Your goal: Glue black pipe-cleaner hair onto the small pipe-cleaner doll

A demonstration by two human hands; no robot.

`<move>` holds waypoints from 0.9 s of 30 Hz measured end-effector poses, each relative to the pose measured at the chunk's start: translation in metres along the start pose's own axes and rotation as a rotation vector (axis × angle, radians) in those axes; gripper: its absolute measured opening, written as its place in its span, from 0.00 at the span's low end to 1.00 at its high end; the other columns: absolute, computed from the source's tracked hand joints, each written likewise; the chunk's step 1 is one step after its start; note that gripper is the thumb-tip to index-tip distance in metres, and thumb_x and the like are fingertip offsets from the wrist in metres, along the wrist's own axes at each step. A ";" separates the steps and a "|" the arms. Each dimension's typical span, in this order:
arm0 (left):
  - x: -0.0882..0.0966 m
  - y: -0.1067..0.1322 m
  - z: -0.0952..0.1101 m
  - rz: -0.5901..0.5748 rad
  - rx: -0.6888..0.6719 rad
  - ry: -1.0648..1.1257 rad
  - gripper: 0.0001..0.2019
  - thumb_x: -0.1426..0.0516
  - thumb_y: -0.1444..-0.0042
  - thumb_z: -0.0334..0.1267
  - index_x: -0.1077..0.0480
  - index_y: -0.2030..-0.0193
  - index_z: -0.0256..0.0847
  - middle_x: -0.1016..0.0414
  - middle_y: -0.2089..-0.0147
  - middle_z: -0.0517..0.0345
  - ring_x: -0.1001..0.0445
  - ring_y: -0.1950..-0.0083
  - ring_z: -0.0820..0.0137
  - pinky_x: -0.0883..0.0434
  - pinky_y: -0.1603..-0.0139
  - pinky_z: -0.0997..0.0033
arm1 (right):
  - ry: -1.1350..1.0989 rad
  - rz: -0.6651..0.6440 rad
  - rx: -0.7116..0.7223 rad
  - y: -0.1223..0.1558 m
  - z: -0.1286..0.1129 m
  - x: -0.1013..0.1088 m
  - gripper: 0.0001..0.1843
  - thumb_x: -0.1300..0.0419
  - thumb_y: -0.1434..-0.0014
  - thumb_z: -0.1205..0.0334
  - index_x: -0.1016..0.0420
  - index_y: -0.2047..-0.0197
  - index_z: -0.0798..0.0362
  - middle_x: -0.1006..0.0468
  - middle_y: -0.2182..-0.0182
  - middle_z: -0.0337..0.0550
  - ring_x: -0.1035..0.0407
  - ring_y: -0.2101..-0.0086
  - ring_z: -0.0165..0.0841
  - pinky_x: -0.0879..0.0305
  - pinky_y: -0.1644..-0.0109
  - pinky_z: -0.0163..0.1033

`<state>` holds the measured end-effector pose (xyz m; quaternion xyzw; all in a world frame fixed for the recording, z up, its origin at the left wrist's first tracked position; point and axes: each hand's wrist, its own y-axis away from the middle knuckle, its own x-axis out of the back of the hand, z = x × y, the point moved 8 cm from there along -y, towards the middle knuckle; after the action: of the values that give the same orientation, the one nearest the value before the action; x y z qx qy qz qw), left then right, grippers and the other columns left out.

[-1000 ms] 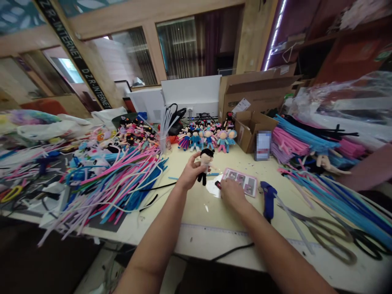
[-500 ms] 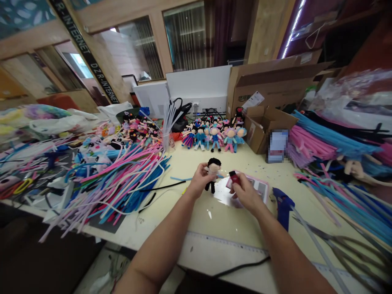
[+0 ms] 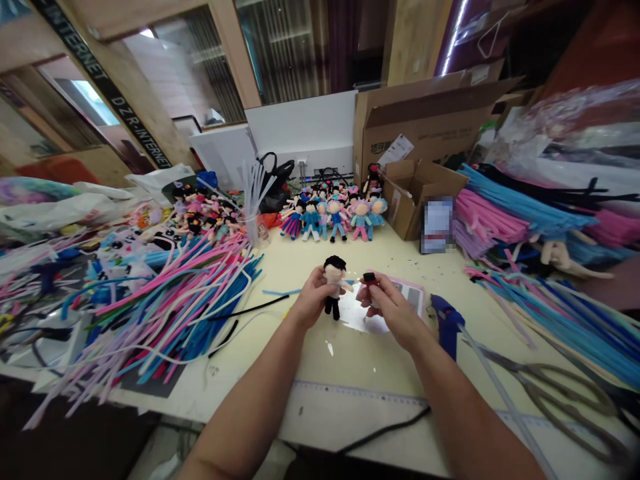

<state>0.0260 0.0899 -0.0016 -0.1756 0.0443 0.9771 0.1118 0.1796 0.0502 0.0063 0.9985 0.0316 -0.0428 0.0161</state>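
Note:
My left hand [image 3: 312,297] is closed on a small doll [image 3: 335,272], gripping it from its left side. The doll stands upright in the grip, with black hair, a pale face and body, and black legs. A short way to its right, my right hand [image 3: 391,304] pinches a small red block-shaped thing with a black top [image 3: 370,278]. Fingers cover most of this thing, so its kind is unclear. The two hands are apart, above a shiny patch of the table. Partly behind the right hand lies a pink-edged sheet [image 3: 416,293].
Blue glue gun [image 3: 447,322] and large scissors [image 3: 565,383] lie right of my right arm. Bundles of fuzzy stems [image 3: 200,300] cover the left; more stems [image 3: 560,320] lie right. Finished dolls [image 3: 335,217] stand at the back beside an open cardboard box [image 3: 407,200].
The whole view has shifted, moving the scene leftward. My right hand has turned the red thing so its black top points up. The doll stays in my left hand.

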 end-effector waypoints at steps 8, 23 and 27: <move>-0.005 0.001 -0.001 -0.068 -0.026 -0.064 0.20 0.39 0.60 0.30 0.34 0.57 0.39 0.24 0.61 0.59 0.25 0.67 0.71 0.33 0.62 0.70 | 0.166 0.006 0.076 0.000 -0.003 0.003 0.34 0.57 0.40 0.32 0.26 0.68 0.54 0.36 0.77 0.38 0.40 0.74 0.30 0.44 0.72 0.36; -0.009 0.002 -0.005 -0.081 -0.043 -0.089 0.22 0.35 0.60 0.31 0.33 0.56 0.40 0.23 0.62 0.59 0.26 0.62 0.71 0.33 0.61 0.73 | 0.021 0.174 0.102 0.002 -0.008 0.003 0.19 0.32 0.56 0.51 0.32 0.67 0.52 0.29 0.70 0.38 0.35 0.67 0.32 0.37 0.63 0.39; -0.009 0.002 -0.007 -0.076 -0.051 -0.114 0.22 0.33 0.60 0.32 0.33 0.57 0.40 0.23 0.61 0.58 0.26 0.61 0.71 0.33 0.60 0.72 | 0.051 0.227 0.146 0.005 -0.012 0.004 0.17 0.33 0.56 0.52 0.33 0.68 0.51 0.31 0.73 0.36 0.36 0.70 0.31 0.37 0.65 0.38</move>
<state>0.0365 0.0852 -0.0046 -0.1239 0.0064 0.9814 0.1464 0.1849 0.0462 0.0181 0.9949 -0.0844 -0.0173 -0.0525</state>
